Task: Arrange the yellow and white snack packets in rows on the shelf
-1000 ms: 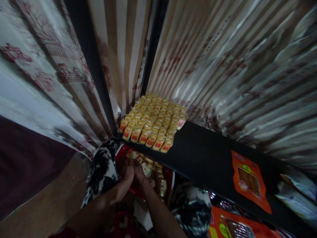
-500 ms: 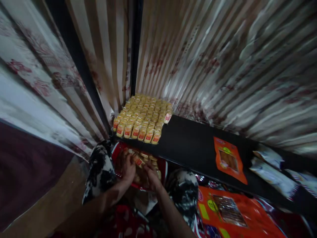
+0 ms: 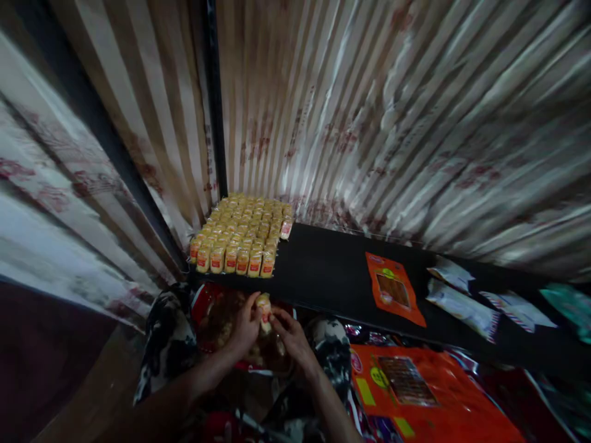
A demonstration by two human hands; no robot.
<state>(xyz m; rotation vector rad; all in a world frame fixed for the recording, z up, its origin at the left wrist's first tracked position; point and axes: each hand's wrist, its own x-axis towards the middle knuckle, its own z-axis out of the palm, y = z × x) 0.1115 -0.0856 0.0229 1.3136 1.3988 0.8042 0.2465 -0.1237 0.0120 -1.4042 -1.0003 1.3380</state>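
Between my two hands, above the red basin (image 3: pixel 198 306), is a small wrapped snack cake (image 3: pixel 263 306) with a yellowish body and a red label. My left hand (image 3: pixel 248 323) pinches it from the left side, and my right hand (image 3: pixel 287 329) has its fingers on the right side. Blurred, wrapped pieces lie in the basin, partly hidden by my hands. Beyond it, rows of matching snack cakes (image 3: pixel 237 237) stand packed together on the left end of the black shelf (image 3: pixel 318 264), labels of the front row facing me.
On the shelf to the right lie an orange packet (image 3: pixel 394 289), white packets (image 3: pixel 462 306) and a green packet (image 3: pixel 570 307). A large orange bag (image 3: pixel 429 394) sits below, right of my knee. Striped sheeting (image 3: pixel 369 123) hangs behind the shelf, with a dark post (image 3: pixel 216 98) at the corner.
Both hands have come up from inside the basin with one snack cake held between them. My view has turned to the right, shifting the scene left.
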